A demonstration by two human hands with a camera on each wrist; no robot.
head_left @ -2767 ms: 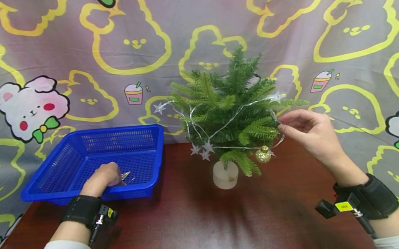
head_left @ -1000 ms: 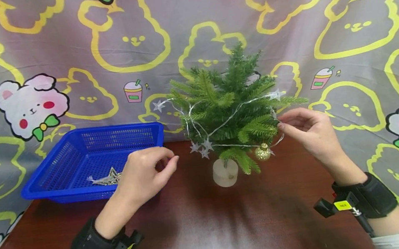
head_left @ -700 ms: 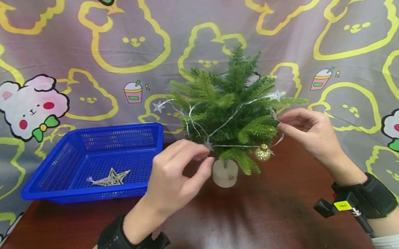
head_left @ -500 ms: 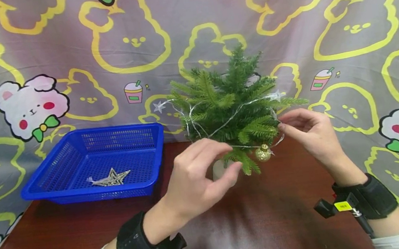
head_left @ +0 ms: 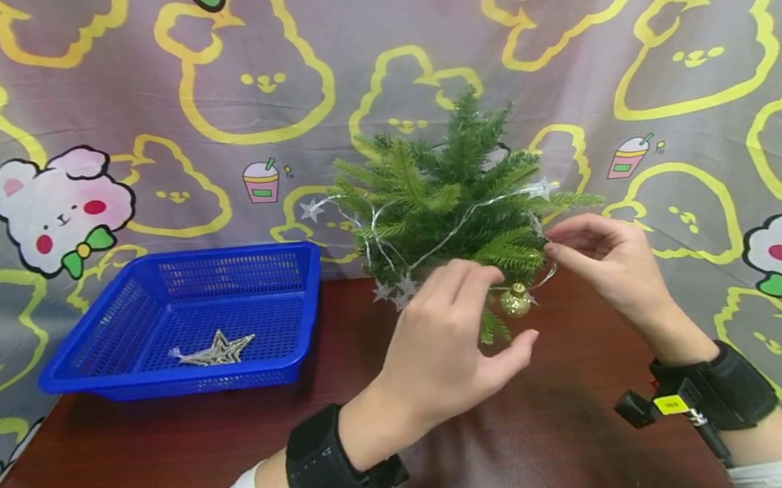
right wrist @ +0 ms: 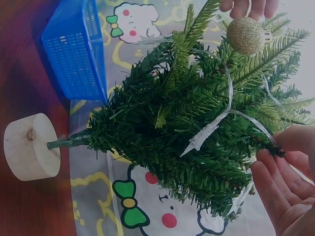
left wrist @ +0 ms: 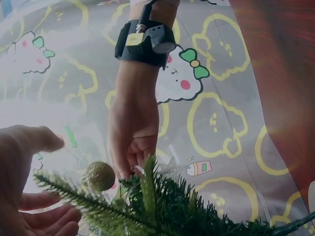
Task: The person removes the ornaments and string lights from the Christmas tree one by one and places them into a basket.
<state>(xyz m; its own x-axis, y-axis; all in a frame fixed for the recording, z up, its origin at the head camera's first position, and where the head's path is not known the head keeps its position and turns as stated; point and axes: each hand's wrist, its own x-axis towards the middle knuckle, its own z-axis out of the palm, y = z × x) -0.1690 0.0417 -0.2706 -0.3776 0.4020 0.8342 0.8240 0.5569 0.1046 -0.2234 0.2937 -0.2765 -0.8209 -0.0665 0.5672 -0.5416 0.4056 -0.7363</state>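
Note:
A small green Christmas tree (head_left: 422, 199) stands on a pale round wooden base (right wrist: 32, 147), wound with a clear wire of star lights (head_left: 542, 189). A gold glitter bauble (head_left: 515, 301) hangs at its lower right. My left hand (head_left: 441, 344) reaches before the lower branches, thumb and fingers spread apart around the air just left of the bauble; it holds nothing. In the left wrist view a branch passes close to its fingers; contact is unclear. On the right side, my right hand (head_left: 612, 264) pinches a branch tip (right wrist: 279, 151), with the light wire running to the thumb.
A blue plastic basket (head_left: 189, 376) stands left on the dark red wooden table (head_left: 132, 476), with a silvery-gold star ornament (head_left: 221, 349) inside near its front wall. Behind hangs a grey cartoon-print cloth (head_left: 304, 33), close at the back.
My left hand has come out of the basket and moved right, across the front of the tree to the bauble, its fingers spreading wider. My right hand has stayed in place.

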